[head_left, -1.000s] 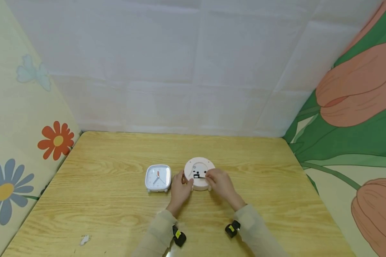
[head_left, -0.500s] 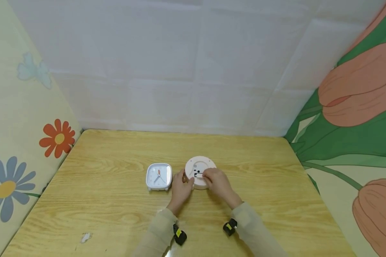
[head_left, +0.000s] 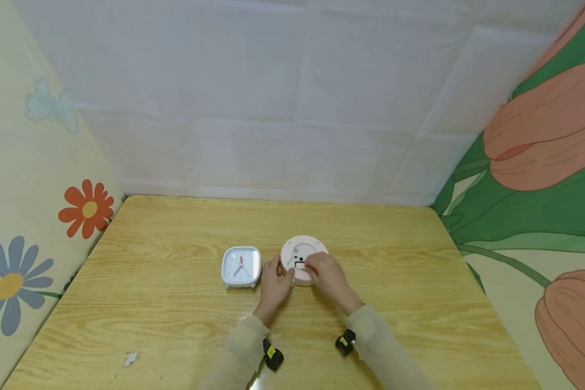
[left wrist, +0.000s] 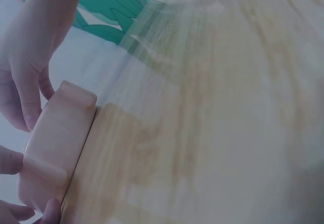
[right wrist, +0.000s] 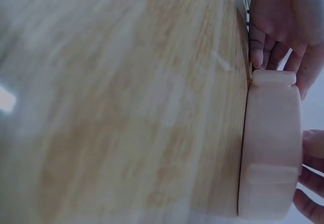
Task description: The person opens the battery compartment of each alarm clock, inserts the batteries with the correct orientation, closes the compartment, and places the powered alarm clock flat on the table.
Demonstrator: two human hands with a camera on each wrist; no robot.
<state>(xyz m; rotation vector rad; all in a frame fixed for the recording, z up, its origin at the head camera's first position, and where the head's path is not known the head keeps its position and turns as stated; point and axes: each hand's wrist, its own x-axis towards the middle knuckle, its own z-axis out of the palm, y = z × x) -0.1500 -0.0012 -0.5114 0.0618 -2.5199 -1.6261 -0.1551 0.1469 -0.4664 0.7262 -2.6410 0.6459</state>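
Observation:
A round pale pink alarm clock (head_left: 292, 245) lies face down on the wooden table, its back upward. My left hand (head_left: 275, 288) grips its left rim, with the thumb at the front edge. My right hand (head_left: 330, 275) pinches a small light battery cover (head_left: 299, 265) over the compartment in the clock's back. Dark edges of that compartment show around the cover; its inside is mostly hidden. In the right wrist view the clock's side (right wrist: 273, 127) and two stubby feet face the camera. A white square alarm clock (head_left: 241, 265) stands just left of my left hand.
The wooden table (head_left: 175, 227) ends at a white cloth (head_left: 253, 135) behind. Flower-printed cloths border it left and right. A small whitish patch (head_left: 131, 358) marks the tabletop at front left. Black wrist cameras (head_left: 273, 356) sit on both sleeves.
The battery cover has turned from nearly edge-on to flat over the compartment, as my right hand shifted slightly left. My left hand keeps its grip on the round clock.

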